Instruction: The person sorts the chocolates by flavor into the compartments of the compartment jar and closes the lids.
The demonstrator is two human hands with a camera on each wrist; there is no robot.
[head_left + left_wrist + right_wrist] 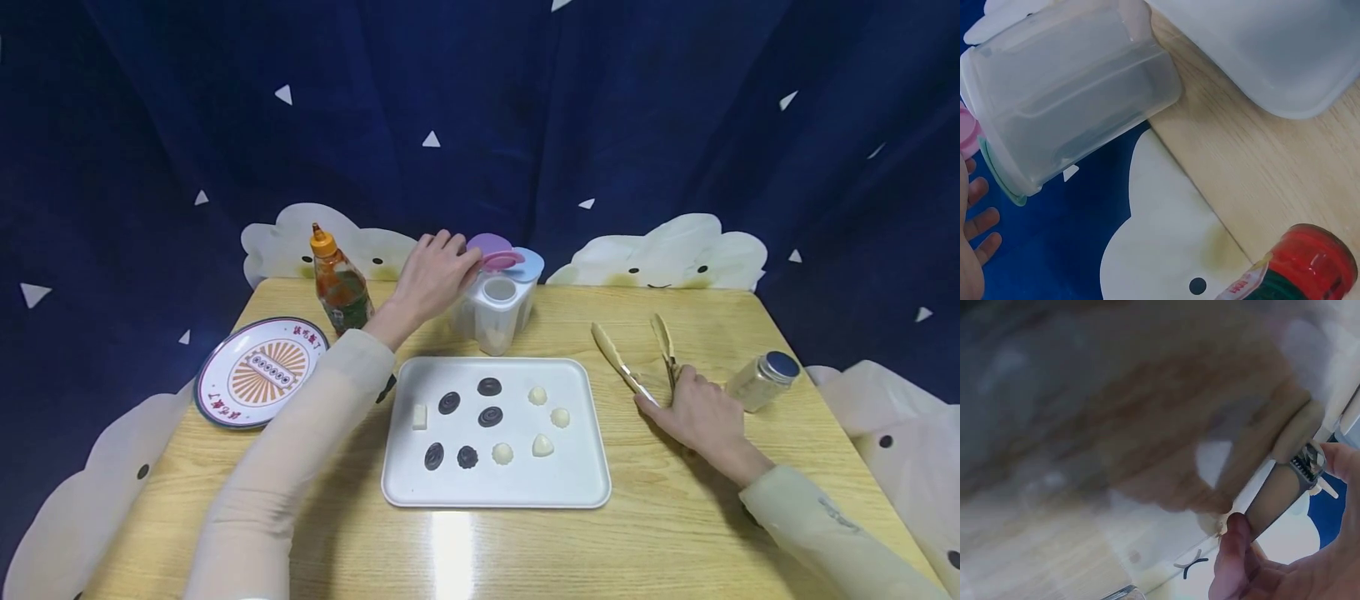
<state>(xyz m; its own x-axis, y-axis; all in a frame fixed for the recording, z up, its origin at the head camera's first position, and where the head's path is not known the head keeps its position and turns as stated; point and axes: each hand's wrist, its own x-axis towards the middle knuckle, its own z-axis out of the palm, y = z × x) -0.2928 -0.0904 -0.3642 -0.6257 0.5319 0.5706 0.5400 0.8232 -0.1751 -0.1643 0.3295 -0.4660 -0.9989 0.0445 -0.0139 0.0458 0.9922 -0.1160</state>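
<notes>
My left hand (441, 273) is at the top of a clear container (495, 321) with purple, pink and blue lids. Its fingers are by the raised pink lid (501, 260), above an uncovered round opening. In the left wrist view the fingertips (984, 223) stand apart beside a green lid (1000, 172); the thumb is hidden. My right hand (705, 419) grips a pair of tongs (621, 360) by the handle, their arms spread above the table. Between the hands lies a white tray (495, 492) with several dark and white chocolate-like pieces.
A sauce bottle (341, 287) with an orange cap stands left of the container. A patterned plate (225, 354) lies at the left edge. To the right of my right hand is a clear jar (753, 383) with a blue lid. A dark blue curtain (480, 100) hangs behind the table.
</notes>
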